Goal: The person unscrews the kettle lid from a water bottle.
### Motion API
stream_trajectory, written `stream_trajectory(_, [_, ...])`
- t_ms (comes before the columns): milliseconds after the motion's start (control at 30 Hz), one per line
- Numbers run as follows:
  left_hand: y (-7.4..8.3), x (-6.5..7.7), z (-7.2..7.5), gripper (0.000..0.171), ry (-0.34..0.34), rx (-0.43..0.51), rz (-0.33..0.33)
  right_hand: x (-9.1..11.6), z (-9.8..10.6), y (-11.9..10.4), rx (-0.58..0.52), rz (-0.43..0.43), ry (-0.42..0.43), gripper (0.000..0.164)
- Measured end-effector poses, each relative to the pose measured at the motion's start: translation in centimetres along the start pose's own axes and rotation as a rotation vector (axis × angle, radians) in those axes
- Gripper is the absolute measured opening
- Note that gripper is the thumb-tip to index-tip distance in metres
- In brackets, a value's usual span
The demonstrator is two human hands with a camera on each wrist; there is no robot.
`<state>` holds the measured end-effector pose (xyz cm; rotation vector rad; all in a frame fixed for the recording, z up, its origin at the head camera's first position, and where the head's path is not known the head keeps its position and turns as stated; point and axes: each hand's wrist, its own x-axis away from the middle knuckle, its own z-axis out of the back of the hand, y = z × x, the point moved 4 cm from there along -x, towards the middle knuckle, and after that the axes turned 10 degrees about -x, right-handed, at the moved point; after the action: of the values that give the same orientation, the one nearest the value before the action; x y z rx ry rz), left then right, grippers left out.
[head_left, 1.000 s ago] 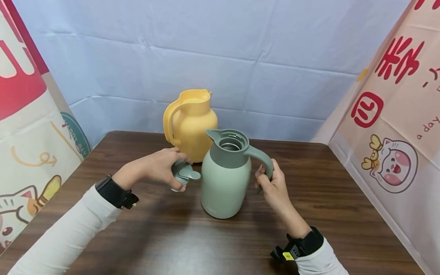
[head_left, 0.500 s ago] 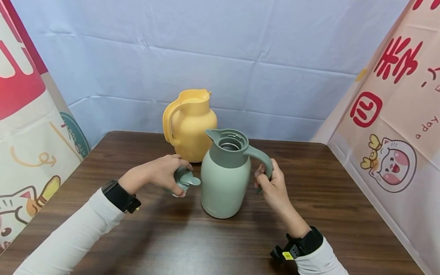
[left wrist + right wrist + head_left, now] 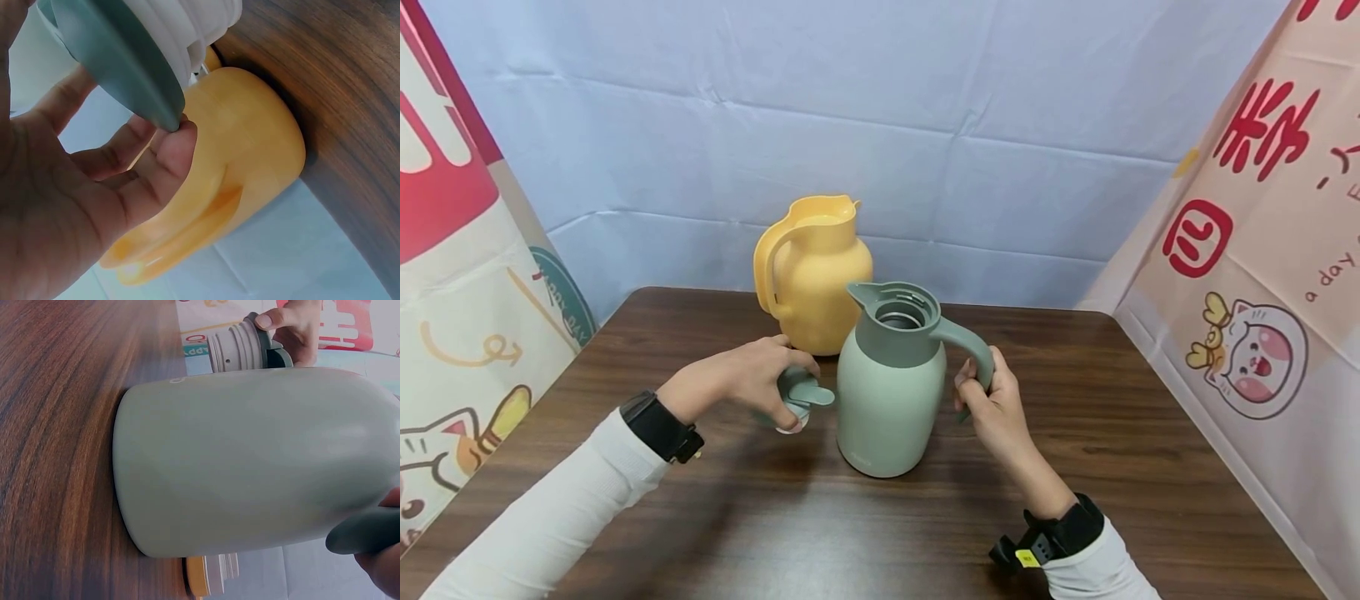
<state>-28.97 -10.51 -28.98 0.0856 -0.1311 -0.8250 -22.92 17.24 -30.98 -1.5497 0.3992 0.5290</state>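
My left hand (image 3: 747, 377) grips the green lid (image 3: 806, 390) by its rim, above the table and left of the green vacuum jug (image 3: 891, 408). In the right wrist view the white threaded stopper (image 3: 234, 350) under that lid points down toward the tabletop. The jug stands upright, its mouth (image 3: 901, 315) uncovered and its spout turned left. My right hand (image 3: 1002, 412) holds the lower end of the jug's curved handle (image 3: 967, 340). Behind the lid, a yellow jug (image 3: 827, 287) stands with no lid visible on it, its handle facing left.
A yellow lid with a pale threaded part (image 3: 212, 575) sits on the wooden table (image 3: 760, 533) behind the green jug, hidden in the head view. A pale blue cloth (image 3: 880, 125) hangs behind the table, with printed cloths at both sides.
My left hand has come slightly down and nearer the front with the green lid, its grip unchanged. My right hand and both jugs have stayed put.
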Motion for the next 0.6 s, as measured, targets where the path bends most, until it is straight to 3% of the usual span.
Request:
stream_trajectory(133, [0.3, 0.1, 0.1, 0.056, -0.035, -0.035, 0.001, 0.0, -0.3, -0.7, 0.006, -0.004, 0.0, 0.011])
stream_trajectory(267, [0.5, 0.2, 0.3, 0.05, -0.127, -0.011, 0.024, 0.0, -0.9, -2.2, 0.025, -0.011, -0.002, 0.013])
stream_trajectory(467, [0.4, 0.3, 0.8, 0.051, -0.295, 0.165, 0.061, 0.0, -0.4, -0.9, 0.009, -0.038, 0.011, 0.012])
stream_trajectory(600, [0.0, 0.8, 0.3, 0.052, -0.309, 0.336, 0.048, 0.1, -0.1, -0.1, -0.004, -0.068, 0.032, 0.01])
